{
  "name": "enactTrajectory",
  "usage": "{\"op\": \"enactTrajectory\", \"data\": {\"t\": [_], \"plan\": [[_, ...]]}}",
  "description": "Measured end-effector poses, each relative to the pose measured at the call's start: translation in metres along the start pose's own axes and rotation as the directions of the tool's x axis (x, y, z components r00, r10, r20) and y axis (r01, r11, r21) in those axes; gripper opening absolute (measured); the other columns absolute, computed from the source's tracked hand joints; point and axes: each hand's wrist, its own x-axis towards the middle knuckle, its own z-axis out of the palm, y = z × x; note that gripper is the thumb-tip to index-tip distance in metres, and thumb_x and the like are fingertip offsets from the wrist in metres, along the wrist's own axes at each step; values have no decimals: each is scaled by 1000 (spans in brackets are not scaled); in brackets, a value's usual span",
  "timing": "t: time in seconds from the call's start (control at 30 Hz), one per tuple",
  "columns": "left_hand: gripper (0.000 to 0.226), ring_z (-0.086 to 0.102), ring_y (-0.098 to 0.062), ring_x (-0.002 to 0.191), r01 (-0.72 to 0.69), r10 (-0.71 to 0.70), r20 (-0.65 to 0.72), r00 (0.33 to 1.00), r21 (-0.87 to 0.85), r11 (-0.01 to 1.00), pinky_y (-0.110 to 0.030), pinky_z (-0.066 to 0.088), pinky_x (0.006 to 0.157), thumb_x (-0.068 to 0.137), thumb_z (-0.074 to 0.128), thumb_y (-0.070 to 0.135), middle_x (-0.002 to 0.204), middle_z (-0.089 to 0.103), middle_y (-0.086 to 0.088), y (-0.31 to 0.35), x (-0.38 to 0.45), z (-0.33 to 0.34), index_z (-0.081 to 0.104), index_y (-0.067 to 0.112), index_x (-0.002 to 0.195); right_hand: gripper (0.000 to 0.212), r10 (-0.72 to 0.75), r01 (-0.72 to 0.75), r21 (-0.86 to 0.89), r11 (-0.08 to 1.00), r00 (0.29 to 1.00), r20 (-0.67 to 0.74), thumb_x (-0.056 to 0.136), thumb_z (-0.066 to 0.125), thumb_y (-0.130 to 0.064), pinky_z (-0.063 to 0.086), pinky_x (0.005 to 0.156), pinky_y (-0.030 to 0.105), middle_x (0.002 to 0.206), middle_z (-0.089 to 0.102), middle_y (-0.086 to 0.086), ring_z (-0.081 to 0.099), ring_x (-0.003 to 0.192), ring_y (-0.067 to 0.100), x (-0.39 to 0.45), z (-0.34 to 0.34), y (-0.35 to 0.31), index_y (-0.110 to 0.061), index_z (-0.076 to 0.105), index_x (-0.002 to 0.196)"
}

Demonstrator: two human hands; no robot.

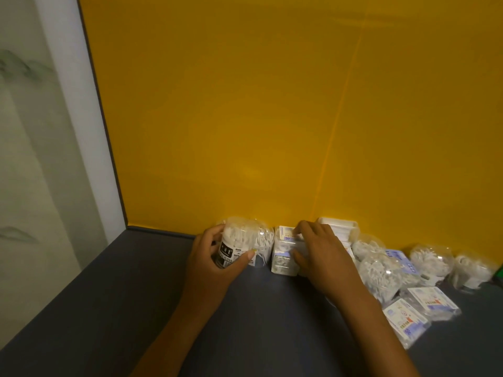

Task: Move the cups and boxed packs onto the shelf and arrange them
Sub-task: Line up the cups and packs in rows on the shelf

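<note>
Dark grey shelf [109, 308] fills lower frame, meeting yellow back wall [245, 104]. On it, row along the wall, centre to right edge: clear cup with black label [234, 247] at centre, boxed pack [283, 257] just right of it, white box [339, 227] behind. Further right, clear cups [381, 270] and flat boxed packs [405, 321] clustered at lower right.

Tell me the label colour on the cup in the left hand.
Black with white lettering, on the cup; head view.
</note>
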Motion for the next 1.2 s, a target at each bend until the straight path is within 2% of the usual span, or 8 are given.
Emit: {"op": "enactTrajectory", "data": {"t": [0.13, 0.4, 0.5, 0.57, 0.7, 0.83, 1.0, 1.2], "plan": [[57, 65, -5, 102, 74, -72, 36, 997, -55, 996, -20, 55, 77, 68, 84, 26, 114, 65, 8, -1, 0, -1, 57, 21, 118, 35, 17, -17, 10, 1000, 1000, -7, 86, 67, -33, 36, 75, 32, 109, 56, 0, 45, 109, 23, -1, -2, -1, -23, 48, 113], [64, 62, -11, 109, 124, -119, 87, 989, -58, 991, -24, 56, 86, 72, 82, 21, 121, 64, 3, 8, -4, -1, 53, 14, 129, 61, 79, -72, 80, 994, 993, -87, 76, 78, -37, 41, 88, 36, 125, 53, 2, 41, 114, 24, 2, -14, 2, -16, 49, 126], [64, 63, -9, 105, 118, -112, 71, 991, -90, 989, -17, 55, 81, 73, 80, 11, 119, 64, 1, 20, -8, 4, 52, 11, 130, 65, 87, -66, 132, 989, 983, -160, 75, 81, -32, 37, 83, 28, 130, 50, -1, 40, 115, 21, -7, -35, 2, -19, 49, 131], [63, 64, -14, 106, 114, -105, 74, 992, -116, 987, -19, 55, 81, 72, 79, 4, 117, 65, -1, 30, -14, 9, 52, 10, 128, 65, 96, -54, 199, 978, 974, -207, 76, 81, -30, 32, 80, 24, 129, 49, 0, 42, 113, 20, -19, -52, 6, -19, 51, 131], [63, 63, -10, 105, 77, -55, 121, 991, -187, 979, -17, 55, 79, 73, 75, -5, 116, 64, 0, 62, -32, 27, 50, 11, 128, 64, 152, -52, 327, 943, 945, -289, 76, 81, -31, 40, 86, 25, 125, 48, -1, 44, 114, 14, -56, -83, 26, -18, 53, 132], [66, 64, -6, 104, 53, -11, 152, 988, -272, 961, -14, 53, 79, 74, 72, -10, 119, 63, -2, 96, -61, 55, 47, 7, 132, 61, 207, -95, 343, 935, 929, -307, 74, 83, -24, 34, 85, 8, 120, 46, -4, 44, 111, 10, -108, -111, 53, -19, 56, 128], [63, 64, -4, 104, 66, 4, 197, 980, -347, 936, -15, 54, 77, 75, 71, -9, 119, 64, 1, 132, -119, 103, 49, 13, 130, 63, 297, -178, 364, 914, 906, -302, 70, 85, -19, 32, 85, 0, 120, 46, -3, 46, 112, 9, -183, -147, 88, -25, 56, 126], [68, 63, 2, 101, 70, 16, 235, 972, -353, 933, -9, 51, 72, 72, 77, 0, 121, 62, 1, 176, -193, 160, 49, 16, 132, 62, 325, -249, 267, 931, 899, -293, 73, 80, -23, 44, 85, 25, 120, 47, -4, 48, 114, 14, -269, -202, 134, -33, 50, 127]]}}
